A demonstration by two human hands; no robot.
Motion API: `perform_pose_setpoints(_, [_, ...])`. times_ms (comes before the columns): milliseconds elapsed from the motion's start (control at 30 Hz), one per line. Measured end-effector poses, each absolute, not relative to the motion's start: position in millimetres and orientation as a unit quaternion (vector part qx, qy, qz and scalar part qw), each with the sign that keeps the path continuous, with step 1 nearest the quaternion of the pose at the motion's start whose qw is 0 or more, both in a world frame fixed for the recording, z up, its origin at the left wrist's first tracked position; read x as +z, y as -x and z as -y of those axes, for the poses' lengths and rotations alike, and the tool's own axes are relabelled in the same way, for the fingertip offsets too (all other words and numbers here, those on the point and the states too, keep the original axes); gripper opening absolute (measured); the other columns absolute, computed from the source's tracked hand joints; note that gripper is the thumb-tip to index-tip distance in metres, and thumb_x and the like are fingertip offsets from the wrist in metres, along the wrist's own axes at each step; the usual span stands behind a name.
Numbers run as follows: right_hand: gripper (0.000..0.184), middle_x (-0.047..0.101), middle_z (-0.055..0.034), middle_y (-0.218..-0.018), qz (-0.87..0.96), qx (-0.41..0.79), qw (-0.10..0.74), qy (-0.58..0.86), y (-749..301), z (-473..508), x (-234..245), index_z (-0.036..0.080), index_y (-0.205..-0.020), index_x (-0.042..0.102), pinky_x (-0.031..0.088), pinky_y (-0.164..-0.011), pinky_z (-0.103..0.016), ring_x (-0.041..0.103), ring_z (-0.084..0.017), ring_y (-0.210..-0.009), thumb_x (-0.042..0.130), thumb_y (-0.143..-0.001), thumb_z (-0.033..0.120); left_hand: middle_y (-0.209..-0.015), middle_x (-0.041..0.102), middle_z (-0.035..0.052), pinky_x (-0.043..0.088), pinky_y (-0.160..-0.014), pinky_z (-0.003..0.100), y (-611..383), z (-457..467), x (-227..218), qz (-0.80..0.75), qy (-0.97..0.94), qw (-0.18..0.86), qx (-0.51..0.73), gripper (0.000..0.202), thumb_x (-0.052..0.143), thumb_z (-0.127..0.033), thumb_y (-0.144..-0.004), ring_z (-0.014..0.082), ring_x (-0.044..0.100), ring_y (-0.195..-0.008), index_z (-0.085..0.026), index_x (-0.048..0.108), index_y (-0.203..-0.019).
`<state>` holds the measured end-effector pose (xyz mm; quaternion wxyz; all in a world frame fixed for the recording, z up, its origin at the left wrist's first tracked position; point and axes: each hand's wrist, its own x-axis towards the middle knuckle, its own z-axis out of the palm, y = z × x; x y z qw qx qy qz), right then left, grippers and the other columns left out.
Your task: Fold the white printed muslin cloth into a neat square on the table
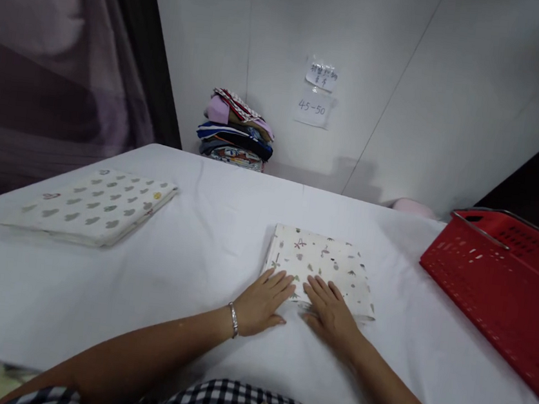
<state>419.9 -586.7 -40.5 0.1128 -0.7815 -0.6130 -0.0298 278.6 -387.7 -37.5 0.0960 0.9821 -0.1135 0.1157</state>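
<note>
One grey-printed folded cloth [96,205] at left on the white worktop [184,270]; one red basket [498,286] at right; textile stack [238,135] beyond far edge. Between cloth and basket: small-motif folded cloth [335,261], left hand [258,304] and right hand [334,316] palm-down on its near edge, angled inward, fingers [277,287] straight, slightly apart.

it looks like a makeshift work booth: a handwritten "45-50" sign [313,108] taped to the panelled wall [388,53] at upper centre, a drape [47,53] at upper left, a white-covered table [186,251] across the middle.
</note>
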Motion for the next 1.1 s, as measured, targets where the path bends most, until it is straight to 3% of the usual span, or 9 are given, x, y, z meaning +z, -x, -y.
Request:
perform_pose_setpoints(200, [0.055, 0.032, -0.0068, -0.145, 0.570, 0.040, 0.204, 0.795, -429, 583, -8, 0.028, -0.142, 0.028, 0.030, -0.107, -0.047, 0.027, -0.022, -0.134, 0.038, -0.092, 0.046, -0.129, 0.053, 0.0069, 0.031, -0.104, 0.044, -310, 386, 4, 0.071, -0.981, 0.155, 0.088, 0.038, 0.035, -0.046, -0.092, 0.0229, 0.043, -0.123, -0.022, 0.054, -0.115])
perform_pose_setpoints(300, [0.054, 0.031, -0.0087, -0.146, 0.529, -0.041, 0.237, 0.814, -458, 569, 3, 0.025, -0.141, 0.031, 0.028, -0.107, -0.049, 0.022, -0.024, -0.136, 0.036, -0.092, 0.046, -0.141, 0.039, 0.0079, 0.019, -0.109, 0.049, -344, 378, 14, 0.004, -0.983, 0.131, 0.132, 0.041, 0.037, -0.043, -0.091, 0.0253, 0.027, -0.134, -0.021, 0.049, -0.123])
perform_pose_setpoints(367, [0.056, 0.028, -0.0129, -0.146, 0.479, -0.089, 0.204, 0.849, -485, 563, -2, 0.018, -0.139, 0.035, 0.024, -0.107, -0.053, 0.018, -0.027, -0.137, 0.036, -0.091, 0.047, -0.146, 0.031, 0.0101, 0.013, -0.111, 0.051, -362, 369, 6, -0.052, -0.983, 0.114, 0.137, 0.049, 0.040, -0.046, -0.089, 0.0273, 0.018, -0.137, -0.019, 0.044, -0.129])
perform_pose_setpoints(467, [0.062, 0.027, -0.0184, -0.145, 0.389, -0.067, 0.118, 0.911, -519, 567, -25, 0.012, -0.138, 0.035, 0.026, -0.102, -0.058, 0.019, -0.032, -0.135, 0.034, -0.090, 0.052, -0.149, 0.022, 0.0125, 0.016, -0.108, 0.055, -374, 356, -18, -0.123, -0.980, 0.132, 0.081, 0.060, 0.039, -0.052, -0.087, 0.0286, 0.012, -0.139, -0.017, 0.035, -0.136])
perform_pose_setpoints(600, [0.064, 0.027, -0.0156, -0.146, 0.378, -0.038, 0.105, 0.919, -537, 580, -58, 0.014, -0.139, 0.033, 0.033, -0.100, -0.054, 0.022, -0.031, -0.135, 0.026, -0.091, 0.055, -0.151, 0.013, 0.0117, 0.022, -0.106, 0.055, -370, 348, -43, -0.127, -0.976, 0.162, 0.063, 0.066, 0.031, -0.056, -0.088, 0.0267, 0.007, -0.140, -0.018, 0.025, -0.141])
perform_pose_setpoints(800, [0.062, 0.028, -0.0171, -0.146, 0.392, -0.054, 0.113, 0.911, -533, 582, -60, 0.012, -0.137, 0.034, 0.034, -0.099, -0.052, 0.022, -0.031, -0.135, 0.028, -0.091, 0.054, -0.151, 0.013, 0.0123, 0.019, -0.106, 0.057, -370, 348, -32, -0.125, -0.977, 0.170, 0.034, 0.066, 0.033, -0.057, -0.087, 0.0277, 0.007, -0.140, -0.018, 0.028, -0.139])
perform_pose_setpoints(967, [0.061, 0.028, -0.0162, -0.145, 0.379, -0.034, 0.093, 0.920, -538, 572, -41, 0.016, -0.135, 0.038, 0.028, -0.099, -0.060, 0.024, -0.032, -0.134, 0.028, -0.090, 0.057, -0.151, 0.016, 0.0137, 0.013, -0.108, 0.057, -393, 340, -7, -0.146, -0.975, 0.160, 0.057, 0.070, 0.031, -0.062, -0.085, 0.0298, 0.007, -0.139, -0.015, 0.031, -0.138])
perform_pose_setpoints(1100, [0.063, 0.024, -0.0163, -0.147, 0.367, -0.029, 0.107, 0.924, -551, 562, -36, 0.014, -0.138, 0.033, 0.023, -0.104, -0.058, 0.018, -0.031, -0.136, 0.029, -0.091, 0.055, -0.151, 0.016, 0.0135, 0.011, -0.108, 0.057, -410, 332, -17, -0.150, -0.975, 0.152, 0.062, 0.071, 0.028, -0.062, -0.086, 0.0304, 0.007, -0.139, -0.015, 0.029, -0.139])
